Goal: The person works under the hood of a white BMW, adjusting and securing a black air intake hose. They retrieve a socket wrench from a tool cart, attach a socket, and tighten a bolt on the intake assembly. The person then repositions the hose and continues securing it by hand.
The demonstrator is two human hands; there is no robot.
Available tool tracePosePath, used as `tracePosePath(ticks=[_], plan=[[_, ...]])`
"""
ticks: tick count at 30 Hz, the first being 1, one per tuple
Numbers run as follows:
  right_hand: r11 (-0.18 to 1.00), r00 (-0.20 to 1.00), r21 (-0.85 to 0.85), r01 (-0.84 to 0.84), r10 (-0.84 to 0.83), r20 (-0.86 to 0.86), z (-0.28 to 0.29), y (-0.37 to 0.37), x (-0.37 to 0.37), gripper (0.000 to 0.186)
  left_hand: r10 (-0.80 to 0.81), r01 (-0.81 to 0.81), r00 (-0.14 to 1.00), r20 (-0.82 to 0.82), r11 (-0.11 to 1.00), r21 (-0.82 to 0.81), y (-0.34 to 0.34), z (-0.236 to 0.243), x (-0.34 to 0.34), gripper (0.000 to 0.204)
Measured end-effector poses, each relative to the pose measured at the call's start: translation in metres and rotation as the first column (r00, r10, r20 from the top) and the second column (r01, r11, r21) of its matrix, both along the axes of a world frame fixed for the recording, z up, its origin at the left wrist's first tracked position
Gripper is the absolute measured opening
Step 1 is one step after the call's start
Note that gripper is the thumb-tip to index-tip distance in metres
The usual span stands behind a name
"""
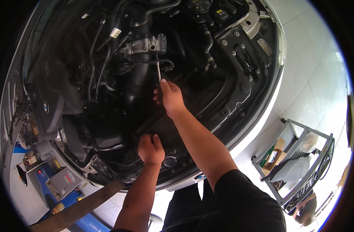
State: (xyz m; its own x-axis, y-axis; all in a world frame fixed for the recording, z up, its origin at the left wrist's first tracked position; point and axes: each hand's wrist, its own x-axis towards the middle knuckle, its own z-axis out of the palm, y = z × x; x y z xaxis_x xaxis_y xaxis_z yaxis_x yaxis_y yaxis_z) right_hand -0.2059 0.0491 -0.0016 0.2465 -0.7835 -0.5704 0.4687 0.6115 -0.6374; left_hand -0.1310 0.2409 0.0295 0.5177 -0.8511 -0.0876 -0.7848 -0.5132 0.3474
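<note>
My right hand (169, 96) reaches into the car's engine bay. Its fingers are closed on a slim, shiny metal shaft tool (158, 71); the grip end is hidden in the hand, so I cannot tell its exact kind. The tool's far end points up at a silver throttle body (146, 45), close to its lower right edge. Under that part runs a thick black intake pipe (138, 79). Lower down, my left hand (151, 150) rests over the black front panel (184, 149) with its fingers curled; whatever they grip, if anything, is hidden.
Black hoses and wiring surround the throttle body. A black engine cover (49, 98) leans at the left. Beyond the right fender stands a grey metal cart (306, 129) holding a cardboard box (275, 154). Another person (307, 208) is at the lower right. Blue equipment (45, 183) stands lower left.
</note>
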Motion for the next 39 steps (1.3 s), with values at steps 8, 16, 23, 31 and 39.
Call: tracePosePath(ticks=[8, 16, 23, 31, 39], plan=[[0.998, 0.998, 0.028, 0.063, -0.062, -0.004, 0.012, 0.0, 0.0, 0.028, 0.005, -0.004, 1.0, -0.029, 0.998, 0.066, 0.0, 0.004, 0.001, 0.03], [0.995, 0.991, 0.069, 0.072, -0.064, -0.117, 0.023, -0.005, 0.008, 0.024, -0.029, 0.03, 1.0, -0.01, 0.997, 0.071, -0.002, 0.004, 0.004, 0.029], [0.999, 0.999, 0.014, 0.037, -0.037, 0.006, 0.001, -0.004, 0.002, 0.036, -0.065, 0.065, 0.998, 0.023, 0.998, -0.002, -0.001, -0.001, 0.004, 0.028], [1.0, 0.988, -0.012, 0.011, -0.012, -0.153, 0.003, -0.003, 0.001, 0.038, -0.073, 0.074, 0.997, 0.027, 0.997, -0.024, 0.001, -0.005, 0.005, 0.026], [0.992, 0.992, 0.055, 0.117, -0.119, 0.031, 0.016, -0.002, 0.0, 0.036, -0.071, 0.071, 0.997, 0.017, 0.997, 0.005, -0.001, -0.003, 0.006, 0.023]])
